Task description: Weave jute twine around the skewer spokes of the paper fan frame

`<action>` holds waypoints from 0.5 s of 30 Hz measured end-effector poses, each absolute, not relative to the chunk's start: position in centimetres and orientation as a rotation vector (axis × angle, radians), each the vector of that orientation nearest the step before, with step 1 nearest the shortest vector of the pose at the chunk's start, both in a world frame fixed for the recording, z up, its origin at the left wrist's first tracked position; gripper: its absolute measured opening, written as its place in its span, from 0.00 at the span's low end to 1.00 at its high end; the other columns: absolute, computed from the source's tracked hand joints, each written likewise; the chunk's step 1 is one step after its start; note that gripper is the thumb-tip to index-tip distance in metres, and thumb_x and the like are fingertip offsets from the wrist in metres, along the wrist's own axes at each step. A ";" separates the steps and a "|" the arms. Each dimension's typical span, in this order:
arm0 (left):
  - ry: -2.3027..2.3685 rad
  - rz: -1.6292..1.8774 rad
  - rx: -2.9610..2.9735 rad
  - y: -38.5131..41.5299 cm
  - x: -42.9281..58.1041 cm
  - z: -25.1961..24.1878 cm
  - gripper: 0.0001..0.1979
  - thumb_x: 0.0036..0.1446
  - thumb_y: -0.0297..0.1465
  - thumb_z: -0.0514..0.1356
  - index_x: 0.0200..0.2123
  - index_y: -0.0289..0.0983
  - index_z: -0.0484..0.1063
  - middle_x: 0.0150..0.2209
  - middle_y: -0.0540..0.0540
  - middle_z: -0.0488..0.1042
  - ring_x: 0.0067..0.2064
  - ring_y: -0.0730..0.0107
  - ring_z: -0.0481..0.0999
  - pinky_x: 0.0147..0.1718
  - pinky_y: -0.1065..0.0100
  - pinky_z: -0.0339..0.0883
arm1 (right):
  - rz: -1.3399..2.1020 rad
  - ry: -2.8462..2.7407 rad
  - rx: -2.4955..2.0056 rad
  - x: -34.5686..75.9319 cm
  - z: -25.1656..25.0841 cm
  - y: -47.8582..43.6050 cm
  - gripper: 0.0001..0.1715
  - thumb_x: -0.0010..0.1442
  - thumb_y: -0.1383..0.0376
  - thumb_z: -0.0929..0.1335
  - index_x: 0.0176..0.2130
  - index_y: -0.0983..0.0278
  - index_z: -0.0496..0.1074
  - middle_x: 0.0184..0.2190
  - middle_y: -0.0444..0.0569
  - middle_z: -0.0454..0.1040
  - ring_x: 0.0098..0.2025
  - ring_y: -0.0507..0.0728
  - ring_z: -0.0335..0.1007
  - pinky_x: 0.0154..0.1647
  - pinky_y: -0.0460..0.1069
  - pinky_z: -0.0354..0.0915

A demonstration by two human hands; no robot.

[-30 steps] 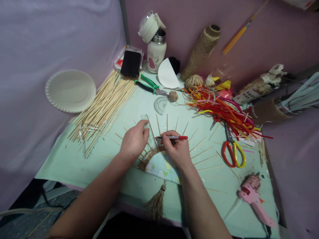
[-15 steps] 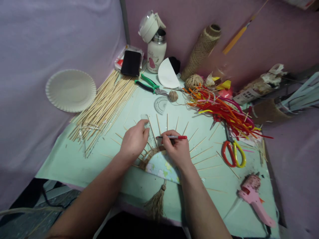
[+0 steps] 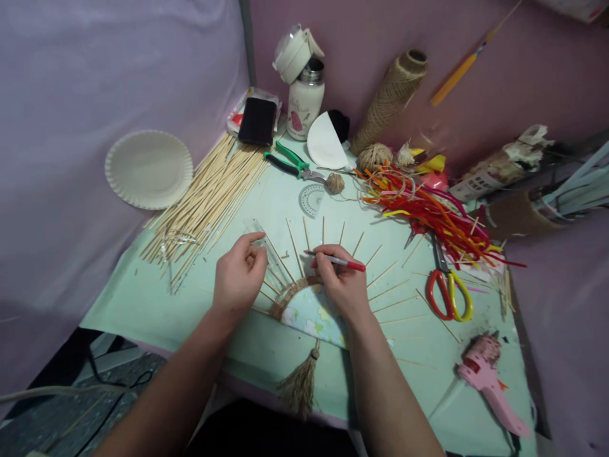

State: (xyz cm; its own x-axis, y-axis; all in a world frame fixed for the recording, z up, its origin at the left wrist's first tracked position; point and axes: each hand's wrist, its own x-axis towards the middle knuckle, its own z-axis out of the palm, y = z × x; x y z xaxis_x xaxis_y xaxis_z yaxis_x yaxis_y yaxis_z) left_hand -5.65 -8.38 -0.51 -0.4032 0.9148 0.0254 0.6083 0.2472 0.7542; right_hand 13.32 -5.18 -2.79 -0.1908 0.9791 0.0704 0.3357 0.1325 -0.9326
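Your left grip (image 3: 236,279) pinches the clear ruler (image 3: 273,257), laid over the skewers (image 3: 290,238) left of the half-disc (image 3: 311,314). Your right grip (image 3: 340,285) pinches the red pen (image 3: 349,263) just above the disc's rim, over the green surface (image 3: 143,298).

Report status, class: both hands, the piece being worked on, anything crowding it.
Left hand grips clear plastic ruler. Right hand holds red-capped pen. Both at twine-rimmed paper half-disc with radiating bamboo sticks. Red-and-yellow scissors lie apart, right side.

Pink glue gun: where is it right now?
Head view, lower right: the pink glue gun lies on the green mat, below the red-and-yellow scissors.
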 end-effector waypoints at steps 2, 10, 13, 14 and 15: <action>2.114 1.034 1.363 -8.7 -5.9 -0.8 0.14 0.58 0.33 0.55 0.45 0.38 0.74 0.23 0.54 0.70 0.24 0.73 0.67 0.30 0.71 0.62 | 1.077 -1.670 -1.242 13.3 -2.3 -5.2 0.14 0.67 0.59 0.63 0.48 0.59 0.73 0.33 0.47 0.78 0.32 0.54 0.74 0.35 0.49 0.70; 2.061 1.219 1.235 -8.5 -6.1 -1.4 0.14 0.58 0.35 0.56 0.45 0.37 0.73 0.25 0.51 0.74 0.29 0.71 0.74 0.32 0.71 0.67 | 0.913 -2.400 -1.226 13.9 1.3 -7.5 0.30 0.51 0.56 0.76 0.50 0.60 0.68 0.54 0.55 0.73 0.59 0.66 0.65 0.56 0.61 0.65; 2.028 1.287 1.221 -8.3 -6.1 -1.4 0.13 0.58 0.35 0.56 0.44 0.37 0.73 0.25 0.51 0.74 0.29 0.71 0.74 0.32 0.71 0.67 | 0.791 -2.523 -1.323 14.4 1.3 -9.0 0.38 0.43 0.56 0.79 0.50 0.59 0.65 0.65 0.58 0.61 0.68 0.72 0.51 0.62 0.69 0.56; 2.016 1.298 1.216 -8.3 -6.0 -1.4 0.13 0.58 0.35 0.56 0.43 0.36 0.73 0.25 0.51 0.74 0.28 0.71 0.74 0.31 0.71 0.67 | 0.750 -2.540 -1.350 14.6 1.2 -9.3 0.38 0.44 0.56 0.78 0.50 0.59 0.64 0.65 0.58 0.60 0.68 0.72 0.50 0.63 0.70 0.54; 2.005 1.302 1.212 -8.2 -6.0 -1.3 0.13 0.58 0.35 0.56 0.43 0.36 0.73 0.25 0.51 0.73 0.28 0.71 0.74 0.31 0.71 0.67 | 0.721 -2.549 -1.364 14.7 1.1 -9.5 0.37 0.44 0.57 0.78 0.50 0.59 0.64 0.65 0.58 0.60 0.68 0.72 0.50 0.63 0.71 0.53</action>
State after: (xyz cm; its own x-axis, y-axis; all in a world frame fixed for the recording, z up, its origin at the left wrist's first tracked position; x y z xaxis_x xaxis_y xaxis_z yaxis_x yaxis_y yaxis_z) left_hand -5.96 -8.21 -1.33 -0.5077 0.8575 0.0834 0.4249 0.1650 0.8901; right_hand 14.66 -9.50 1.09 -0.5707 0.8171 -0.0819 0.7390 0.4676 -0.4849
